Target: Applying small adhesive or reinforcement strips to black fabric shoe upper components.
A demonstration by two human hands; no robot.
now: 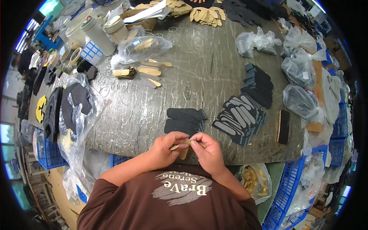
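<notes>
Close to my chest, at the table's near edge, both hands meet over small tan strips. My left hand (168, 148) is closed, with the ends of tan strips (184, 153) poking out between its fingers. The thumb and fingers of my right hand (208, 152) pinch at the same strips; the exact grip is partly hidden. Just beyond my hands lie stacked black fabric pieces (184, 120). To their right is a fanned pile of black pieces with grey strips on them (239, 117), and behind it more dark pieces (257, 86).
A phone (283, 127) lies at the right. Tan strips (150, 71), loose rubber bands (122, 86) and a plastic bag (140, 50) are at the back left, near a white bottle (97, 36). Knotted clear bags (301, 69) line the right side. Blue crates (285, 191) flank the table.
</notes>
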